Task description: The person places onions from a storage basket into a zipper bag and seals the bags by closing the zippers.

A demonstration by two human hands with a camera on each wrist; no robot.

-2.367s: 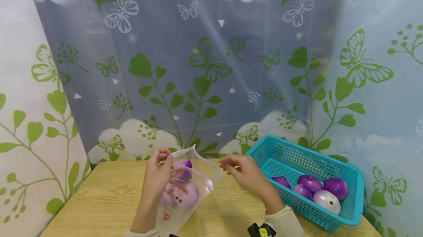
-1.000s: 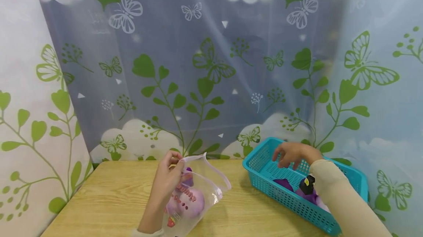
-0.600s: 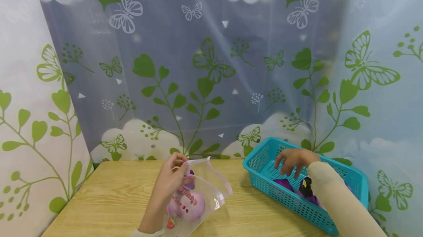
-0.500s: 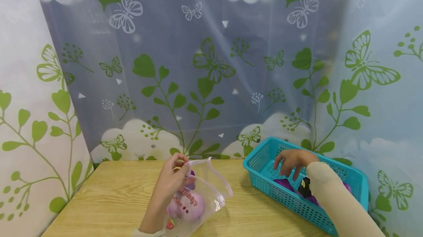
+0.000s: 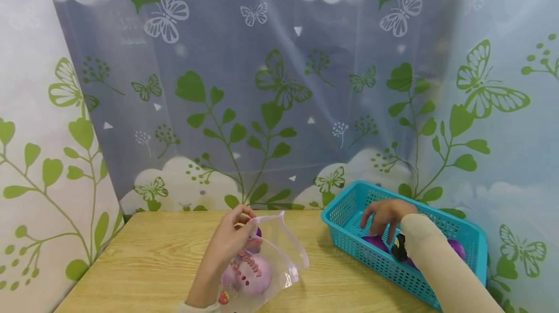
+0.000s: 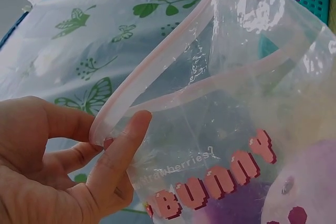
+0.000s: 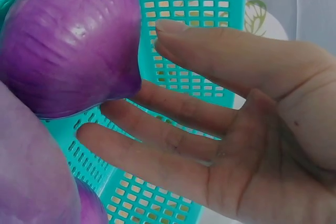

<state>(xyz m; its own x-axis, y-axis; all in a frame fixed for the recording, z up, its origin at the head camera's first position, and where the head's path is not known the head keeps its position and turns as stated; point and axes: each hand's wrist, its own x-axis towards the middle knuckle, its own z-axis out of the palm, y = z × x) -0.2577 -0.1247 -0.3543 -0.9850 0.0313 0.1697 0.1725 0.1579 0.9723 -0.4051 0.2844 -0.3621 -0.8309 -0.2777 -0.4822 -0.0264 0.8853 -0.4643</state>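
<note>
My left hand (image 5: 229, 240) pinches the rim of a clear zip bag (image 5: 284, 247) between thumb and fingers. In the left wrist view the bag's mouth gapes, and pink BUNNY lettering (image 6: 212, 179) crosses its front. Pale and dark purple onions (image 5: 255, 278) show through the plastic. Over on the right, my right hand (image 5: 386, 216) reaches down into a turquoise basket (image 5: 364, 255). Its fingers are spread and fairly straight, with the tips right at the pointed end of a purple onion (image 7: 79, 45) in the right wrist view. Nothing is gripped there.
Other onions lie in the basket, a paler one (image 7: 31, 161) beside the purple one and another (image 5: 456, 249) at the right end. Underneath is a wooden table (image 5: 144, 264). A printed curtain (image 5: 209, 133) hangs behind its far edge.
From beside the bag's mouth, my right hand has moved right into the basket, then sunk slightly lower. My left hand has shifted a little right and down with the bag.
</note>
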